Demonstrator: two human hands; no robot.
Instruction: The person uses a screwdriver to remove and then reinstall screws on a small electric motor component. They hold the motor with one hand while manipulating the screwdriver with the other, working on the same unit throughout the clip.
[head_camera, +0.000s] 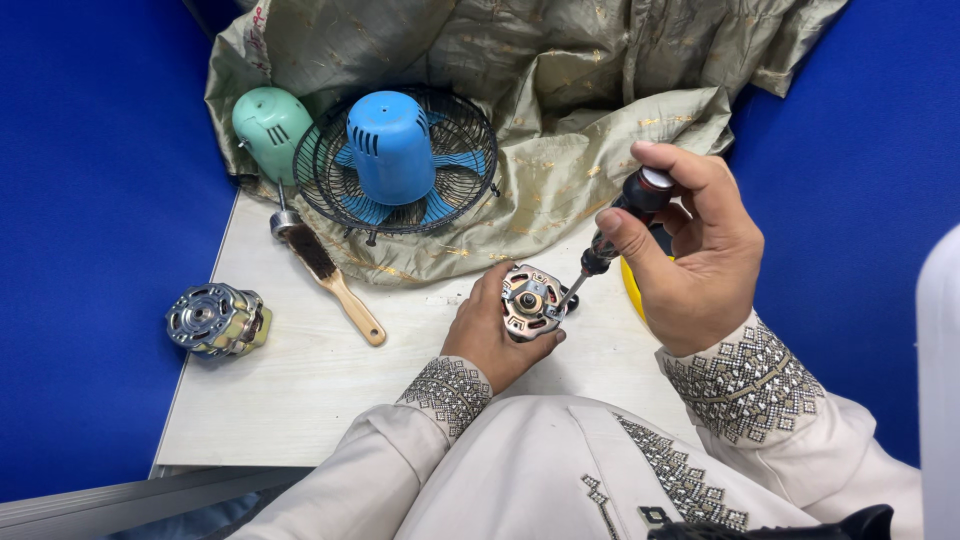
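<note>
we take the wooden-handled brush (330, 272) as our landmark. below it and toward us the pale tabletop (300, 390) lies bare, so a hand could pass there. left of the brush a spare motor (216, 319) sits near the table edge. just above the brush the black fan grille (400, 165) with its blue housing (390, 145), the green housing (270, 120) and the crumpled cloth (560, 110) block the back. right of the brush, our left hand (490, 335) and right hand (690, 250) crowd around the held motor (530, 300) and screwdriver (615, 225).
</note>
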